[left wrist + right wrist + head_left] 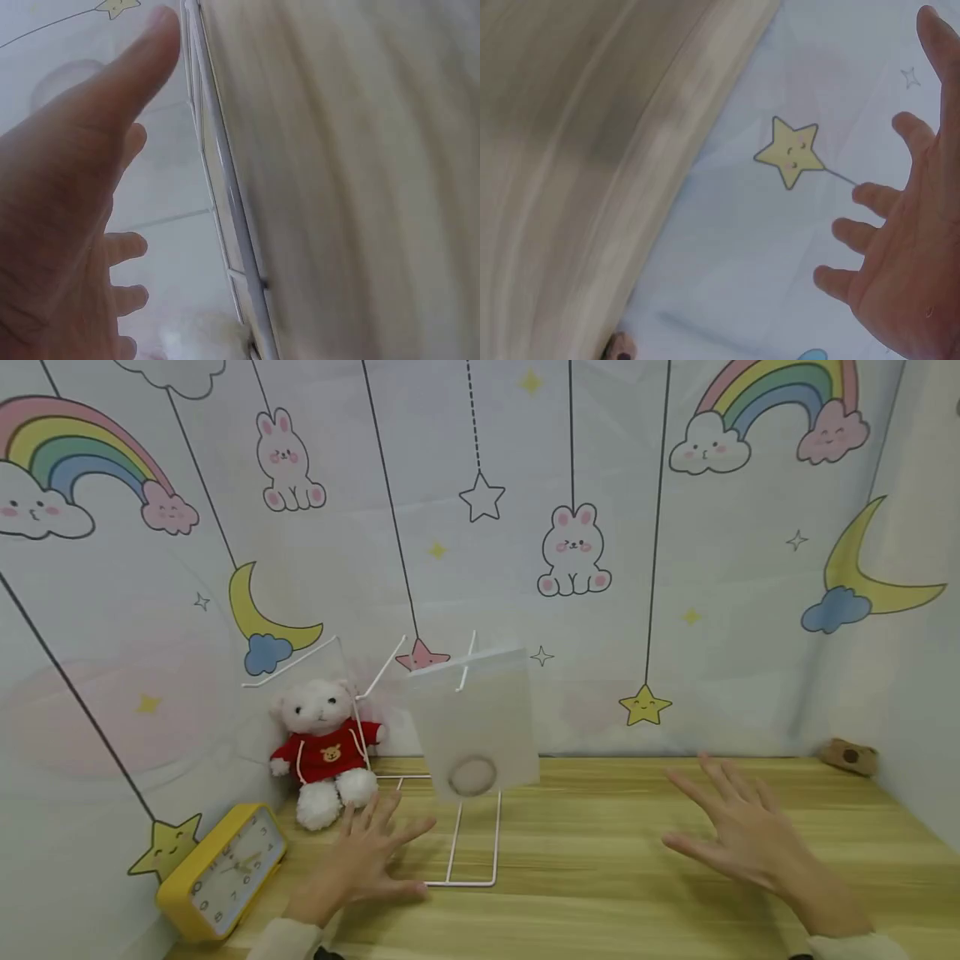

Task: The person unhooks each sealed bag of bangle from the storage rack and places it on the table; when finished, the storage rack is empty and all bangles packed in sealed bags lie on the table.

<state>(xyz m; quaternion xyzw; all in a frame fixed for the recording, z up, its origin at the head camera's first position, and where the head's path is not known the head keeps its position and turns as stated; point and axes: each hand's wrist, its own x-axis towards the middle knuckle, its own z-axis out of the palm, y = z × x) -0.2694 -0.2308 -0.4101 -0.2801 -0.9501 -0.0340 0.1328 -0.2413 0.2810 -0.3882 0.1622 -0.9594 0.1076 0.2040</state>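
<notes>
A white wire rack [496, 839] stands on the wooden table, with prongs sticking out at its top. From one prong hangs a translucent, pale pouch [480, 710] with a round, ring-like shape [472, 776] near its bottom. My left hand [358, 860] is spread beside the rack's base at the left, holding nothing. In the left wrist view, the fingers of that hand [64, 202] stand apart from the rack's wires [231, 184]. My right hand [750, 835] hovers over the table's right side with fingers spread; the right wrist view shows this hand [911, 262] holding nothing too.
Behind the rack's left side sits a white teddy bear [318, 735] in a red sweater. A yellow alarm clock [222, 872] is at the left, near my left forearm. One small brown object [850, 757] lies at the back right corner, before the printed backdrop [720, 677].
</notes>
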